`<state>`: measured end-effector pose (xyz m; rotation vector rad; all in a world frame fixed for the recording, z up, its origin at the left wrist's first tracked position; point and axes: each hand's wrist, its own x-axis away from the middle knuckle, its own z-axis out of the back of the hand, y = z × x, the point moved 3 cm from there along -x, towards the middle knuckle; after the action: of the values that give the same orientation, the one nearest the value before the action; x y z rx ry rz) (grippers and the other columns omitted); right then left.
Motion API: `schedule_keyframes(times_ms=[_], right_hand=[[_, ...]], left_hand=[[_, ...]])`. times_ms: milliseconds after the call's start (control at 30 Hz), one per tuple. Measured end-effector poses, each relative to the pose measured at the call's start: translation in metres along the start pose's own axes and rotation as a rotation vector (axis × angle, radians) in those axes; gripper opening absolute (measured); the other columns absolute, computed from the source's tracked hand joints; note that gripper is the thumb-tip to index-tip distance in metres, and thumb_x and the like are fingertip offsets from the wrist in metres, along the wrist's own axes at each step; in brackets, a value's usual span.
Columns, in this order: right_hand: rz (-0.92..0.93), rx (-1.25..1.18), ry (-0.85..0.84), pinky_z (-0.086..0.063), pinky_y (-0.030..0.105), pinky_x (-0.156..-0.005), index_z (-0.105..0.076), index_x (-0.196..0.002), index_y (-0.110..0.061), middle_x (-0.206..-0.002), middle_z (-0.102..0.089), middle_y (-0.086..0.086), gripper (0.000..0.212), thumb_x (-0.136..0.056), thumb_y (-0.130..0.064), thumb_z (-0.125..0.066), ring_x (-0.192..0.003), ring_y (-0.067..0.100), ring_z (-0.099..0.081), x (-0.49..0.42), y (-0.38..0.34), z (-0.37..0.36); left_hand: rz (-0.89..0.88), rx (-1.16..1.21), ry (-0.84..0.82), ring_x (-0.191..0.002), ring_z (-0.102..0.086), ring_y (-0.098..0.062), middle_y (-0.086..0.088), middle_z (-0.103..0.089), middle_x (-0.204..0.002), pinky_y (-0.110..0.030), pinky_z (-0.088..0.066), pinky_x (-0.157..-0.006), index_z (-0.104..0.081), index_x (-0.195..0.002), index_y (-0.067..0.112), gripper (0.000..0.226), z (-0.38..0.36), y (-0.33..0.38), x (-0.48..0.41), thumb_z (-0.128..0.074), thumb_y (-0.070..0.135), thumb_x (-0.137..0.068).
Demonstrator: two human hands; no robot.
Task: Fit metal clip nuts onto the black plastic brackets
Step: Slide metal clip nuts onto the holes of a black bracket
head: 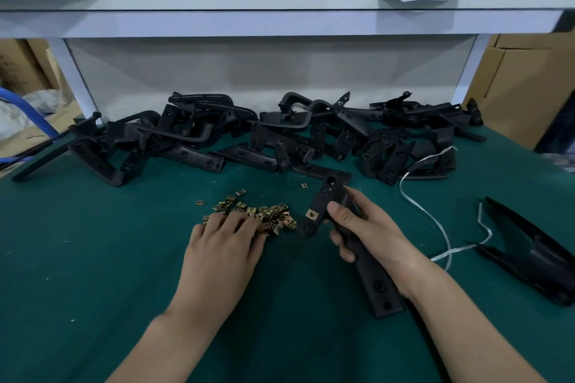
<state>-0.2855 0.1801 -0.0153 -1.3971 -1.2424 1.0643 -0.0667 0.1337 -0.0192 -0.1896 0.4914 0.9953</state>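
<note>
Left hand [222, 242] lies spread and relaxed on the pile of clip nuts [273, 216], tiny, light, likely slippery bits best pinched by their edges, while just right of that pile the right hand [367, 233] grips the stiff-looking bracket [325, 199] mid-length, fitted nut [311, 213] showing.

Black brackets [267, 134], brass-gold clip nuts [264, 211], green mat [93, 258].

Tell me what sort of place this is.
Likely a factory assembly bench: a heap of black brackets along the back, a pile of metal clip nuts on the green mat, cardboard boxes around.
</note>
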Motion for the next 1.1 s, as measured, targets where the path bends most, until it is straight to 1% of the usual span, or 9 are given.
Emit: schedule_keyframes(times_ms=[100, 200, 367, 533, 667, 733, 833, 967, 1100], right_hand=[[-0.002, -0.006, 0.002, -0.042, 0.025, -0.044, -0.068, -0.116, -0.034, -0.089, -0.068, 0.0, 0.045, -0.074, -0.044, -0.082, -0.062, 0.016, -0.056, 0.0, 0.001, 0.001], [-0.006, -0.005, 0.0, -0.042, 0.025, -0.044, -0.068, -0.116, -0.032, -0.089, -0.069, 0.0, 0.043, -0.076, -0.042, -0.081, -0.063, 0.016, -0.055, 0.0, 0.001, 0.001], [-0.012, -0.009, -0.009, -0.043, 0.026, -0.045, -0.068, -0.116, -0.034, -0.089, -0.069, 0.0, 0.044, -0.075, -0.043, -0.081, -0.062, 0.015, -0.056, 0.0, 0.001, 0.002], [-0.007, -0.032, -0.011, -0.042, 0.025, -0.042, -0.069, -0.113, -0.034, -0.084, -0.069, 0.001, 0.046, -0.071, -0.044, -0.085, -0.06, 0.016, -0.056, -0.003, 0.003, 0.002], [0.007, -0.03, -0.014, -0.041, 0.025, -0.042, -0.069, -0.114, -0.034, -0.087, -0.069, 0.002, 0.055, -0.066, -0.051, -0.089, -0.062, 0.016, -0.057, -0.004, 0.004, 0.002], [0.009, -0.017, -0.018, -0.042, 0.026, -0.043, -0.068, -0.115, -0.034, -0.09, -0.069, 0.003, 0.051, -0.07, -0.05, -0.086, -0.063, 0.017, -0.057, -0.004, 0.005, 0.003], [0.011, -0.009, -0.024, -0.042, 0.026, -0.044, -0.067, -0.118, -0.033, -0.093, -0.069, 0.003, 0.047, -0.076, -0.047, -0.083, -0.064, 0.017, -0.057, -0.003, 0.005, 0.004], [0.009, -0.011, -0.018, -0.041, 0.026, -0.044, -0.068, -0.118, -0.031, -0.09, -0.069, 0.003, 0.044, -0.078, -0.044, -0.083, -0.064, 0.016, -0.057, -0.003, 0.005, 0.004], [0.005, -0.018, -0.03, -0.041, 0.025, -0.043, -0.067, -0.118, -0.03, -0.087, -0.068, 0.003, 0.043, -0.079, -0.04, -0.08, -0.061, 0.015, -0.056, -0.002, 0.004, 0.004]], left_hand=[[-0.036, -0.005, 0.011, -0.088, -0.061, -0.026, 0.002, -0.066, -0.096, -0.042, -0.05, -0.073, -0.07, -0.096, 0.02, 0.011, 0.001, 0.001, -0.001, -0.064, 0.029, -0.093], [-0.061, 0.026, 0.031, -0.086, -0.062, -0.026, 0.002, -0.066, -0.094, -0.042, -0.051, -0.074, -0.07, -0.097, 0.02, 0.008, 0.001, 0.003, -0.001, -0.065, 0.024, -0.093], [-0.032, 0.115, 0.058, -0.087, -0.063, -0.024, 0.005, -0.068, -0.096, -0.041, -0.052, -0.076, -0.069, -0.104, 0.019, 0.011, 0.005, 0.003, 0.0, -0.063, 0.02, -0.094], [-0.005, 0.18, 0.14, -0.085, -0.067, -0.023, 0.004, -0.072, -0.097, -0.039, -0.054, -0.073, -0.068, -0.108, 0.016, 0.014, 0.008, 0.003, 0.0, -0.063, 0.016, -0.095], [0.043, 0.205, 0.225, -0.078, -0.07, -0.023, 0.001, -0.074, -0.092, -0.034, -0.054, -0.066, -0.067, -0.114, 0.013, 0.022, 0.01, 0.002, 0.0, -0.069, 0.013, -0.091], [0.055, 0.22, 0.244, -0.078, -0.071, -0.023, 0.0, -0.074, -0.09, -0.035, -0.055, -0.066, -0.068, -0.115, 0.013, 0.023, 0.011, 0.001, 0.0, -0.069, 0.013, -0.091], [0.07, 0.27, 0.237, -0.082, -0.071, -0.019, 0.004, -0.074, -0.092, -0.034, -0.056, -0.065, -0.068, -0.114, 0.016, 0.019, 0.012, -0.001, 0.001, -0.064, 0.017, -0.096], [0.103, 0.322, 0.245, -0.083, -0.069, -0.014, 0.011, -0.072, -0.093, -0.03, -0.052, -0.063, -0.068, -0.109, 0.019, 0.014, 0.013, -0.002, 0.001, -0.06, 0.021, -0.098], [0.121, 0.409, 0.299, -0.085, -0.061, -0.009, 0.025, -0.062, -0.093, -0.024, -0.048, -0.071, -0.067, -0.106, 0.024, 0.012, 0.016, -0.005, 0.001, -0.059, 0.021, -0.098]])
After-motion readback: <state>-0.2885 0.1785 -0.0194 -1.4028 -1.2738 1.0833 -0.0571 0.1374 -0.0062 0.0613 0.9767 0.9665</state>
